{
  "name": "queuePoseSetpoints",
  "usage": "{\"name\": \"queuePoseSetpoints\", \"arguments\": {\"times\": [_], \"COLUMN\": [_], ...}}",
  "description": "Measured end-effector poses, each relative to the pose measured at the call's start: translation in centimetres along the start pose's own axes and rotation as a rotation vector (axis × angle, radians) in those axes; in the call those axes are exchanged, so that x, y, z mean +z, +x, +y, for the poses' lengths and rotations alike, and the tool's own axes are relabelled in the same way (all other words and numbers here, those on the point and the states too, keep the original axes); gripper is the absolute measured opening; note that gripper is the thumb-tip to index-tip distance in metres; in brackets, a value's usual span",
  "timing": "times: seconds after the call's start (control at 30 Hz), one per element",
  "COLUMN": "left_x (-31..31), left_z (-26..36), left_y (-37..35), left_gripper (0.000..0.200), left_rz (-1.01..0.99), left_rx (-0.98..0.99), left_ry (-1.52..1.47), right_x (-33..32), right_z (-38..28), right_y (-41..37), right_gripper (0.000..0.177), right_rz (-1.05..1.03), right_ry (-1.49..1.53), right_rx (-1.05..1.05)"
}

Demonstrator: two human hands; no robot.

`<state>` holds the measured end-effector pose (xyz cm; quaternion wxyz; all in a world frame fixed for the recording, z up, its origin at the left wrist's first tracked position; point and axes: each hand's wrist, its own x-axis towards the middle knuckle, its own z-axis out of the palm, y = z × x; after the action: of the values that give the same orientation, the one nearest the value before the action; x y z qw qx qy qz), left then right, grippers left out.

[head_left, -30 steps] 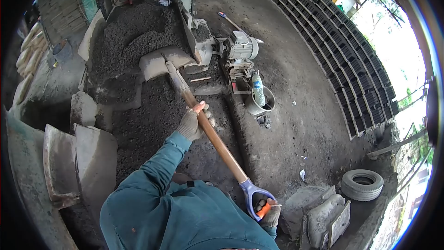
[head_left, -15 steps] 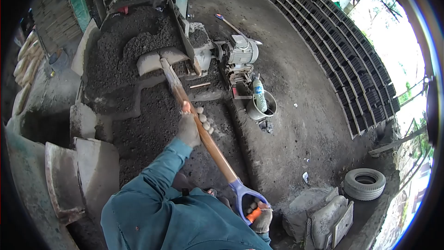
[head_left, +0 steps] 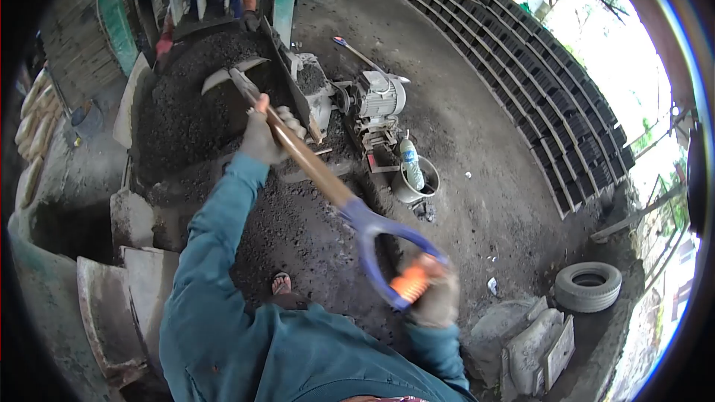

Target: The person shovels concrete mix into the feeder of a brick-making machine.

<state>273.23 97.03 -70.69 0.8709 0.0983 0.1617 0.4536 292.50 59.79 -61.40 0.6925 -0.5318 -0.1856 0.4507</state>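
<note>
My left hand point(head_left: 262, 138), in a dusty grey glove, is clenched round the shovel point(head_left: 316, 171) high on its shaft. My right hand point(head_left: 436, 299), also gloved, grasps the orange grip inside the blue D-shaped handle at the near end; that end is blurred.

The shovel is lifted clear of the ground and slants from lower right up to upper left. Its shaft is smooth brown wood running into a blue socket. The grey blade is coated in pale dust and tilted on edge over the dark heap point(head_left: 186, 104) of coarse black mix piled in the metal hopper point(head_left: 287, 67).

Just right of the hopper sits a grey electric motor point(head_left: 378, 95). Near that, a bucket point(head_left: 426, 179) holds a plastic bottle point(head_left: 410, 160). A tyre point(head_left: 588, 286) lies well apart on the ground at right.
</note>
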Motion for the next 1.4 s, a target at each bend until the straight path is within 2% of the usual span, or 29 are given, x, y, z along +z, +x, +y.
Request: {"name": "queuePoseSetpoints", "arguments": {"times": [0.07,0.1,0.13,0.2,0.23,0.27,0.33,0.4,0.43,0.47,0.5,0.53,0.6,0.63,0.7,0.73,0.77,0.8,0.83,0.9,0.93,0.97,1.07,1.13,1.2,1.27,1.3,1.37,1.4], "left_x": [4.8,6.0,6.6,6.0,6.8,5.7,8.7,9.7,8.1,7.7,8.2,8.6,7.4,6.7,5.2,5.8,2.9,2.0,-1.3,-5.4,-6.1,-4.3,-6.5,-5.9,-8.4,-4.8,-1.5,-3.4,-3.6], "left_z": [-3.1,-4.3,-5.2,-6.9,-7.5,-8.9,-11.0,-12.5,-13.1,-13.0,-12.9,-12.4,-10.1,-8.3,-3.2,0.1,2.6,5.3,7.7,9.8,10.9,11.1,12.2,12.7,11.5,6.8,4.3,-1.3,-4.1], "left_y": [-4.7,-5.6,-6.2,-5.1,-5.9,-5.3,-8.7,-10.6,-10.0,-10.2,-11.3,-12.2,-12.3,-11.9,-9.9,-10.3,-7.2,-5.7,-3.2,0.9,1.9,1.5,5.2,6.3,10.7,5.6,1.7,-2.6,-5.4], "left_gripper": [0.075,0.077,0.079,0.079,0.077,0.072,0.079,0.078,0.076,0.089,0.09,0.091,0.091,0.091,0.086,0.083,0.078,0.073,0.065,0.06,0.057,0.044,0.037,0.025,0.026,0.024,0.027,0.022,0.022], "left_rz": [0.064,0.051,0.039,-0.074,-0.073,-0.264,-0.316,-0.229,-0.494,-0.708,-0.612,-0.518,-0.604,-0.653,-0.827,-0.301,-0.36,-0.138,-0.292,-0.136,-0.062,0.114,0.18,0.168,0.229,-0.112,0.052,-0.099,-0.07], "left_rx": [-0.015,-0.024,-0.027,-0.01,0.001,-0.05,-0.053,-0.037,0.002,0.028,0.016,0.004,0.064,0.089,0.105,0.186,0.219,0.258,0.264,0.224,0.205,0.203,0.186,0.238,0.386,0.39,0.364,0.389,0.424], "left_ry": [0.041,0.018,-0.007,-0.125,-0.222,-0.286,-0.193,-0.057,0.046,0.191,0.099,0.011,-0.132,-0.2,-0.466,-0.32,-0.384,-0.364,-0.308,-0.331,-0.338,-0.286,-0.186,-0.207,-0.181,-0.135,-0.128,0.0,0.023], "right_x": [-5.4,-7.0,-8.2,-9.5,-9.7,-9.7,-10.6,-8.6,-7.4,-6.3,-5.1,-0.5,10.7,12.9,19.2,21.2,21.8,22.3,21.8,19.5,17.7,16.2,13.8,10.1,5.1,-1.9,-5.8,-11.5,-14.7], "right_z": [-4.2,-6.4,-8.7,-14.0,-16.1,-18.1,-23.3,-29.0,-32.2,-35.3,-38.4,-38.8,-37.7,-38.0,-31.3,-28.1,-24.9,-21.5,-18.9,-14.5,-12.6,-10.9,-5.7,-2.1,2.2,3.5,4.7,6.4,8.1], "right_y": [-1.5,-1.7,-1.5,-1.4,-0.6,0.4,1.8,2.3,2.4,2.8,3.2,3.3,2.7,3.1,2.8,3.5,4.7,6.0,7.4,10.9,12.0,12.6,14.8,18.8,24.5,29.1,30.3,31.9,33.7], "right_gripper": [0.037,0.043,0.048,0.064,0.06,0.056,0.047,0.033,0.028,0.026,0.024,0.024,0.032,0.033,0.039,0.037,0.034,0.033,0.032,0.033,0.034,0.027,0.018,0.021,0.017,0.015,0.015,0.015,0.018], "right_rz": [0.131,0.149,0.153,0.223,0.244,0.268,0.359,0.43,0.456,0.458,0.469,0.418,0.226,0.174,0.096,0.092,0.083,0.08,0.093,0.107,0.229,0.18,0.353,0.334,0.303,0.186,0.123,0.15,0.175], "right_ry": [-0.177,-0.398,-0.613,-0.965,-1.067,-1.145,-1.068,-1.104,-1.147,-1.184,-1.217,-1.156,-1.03,-1.074,-1.005,-0.984,-0.988,-1.0,-1.012,-1.011,-1.05,-0.99,-0.959,-1.036,-0.915,-0.515,-0.326,-0.358,-0.426], "right_rx": [-0.163,-0.361,-0.565,-0.749,-1.022,-1.309,-1.445,-1.806,-1.975,-2.109,-2.246,-2.345,-2.504,-2.601,-2.268,-2.155,-2.079,-2.019,-1.968,-1.871,-1.814,-1.633,-1.19,-1.184,-1.076,-0.624,-0.381,-0.212,-0.187]}}
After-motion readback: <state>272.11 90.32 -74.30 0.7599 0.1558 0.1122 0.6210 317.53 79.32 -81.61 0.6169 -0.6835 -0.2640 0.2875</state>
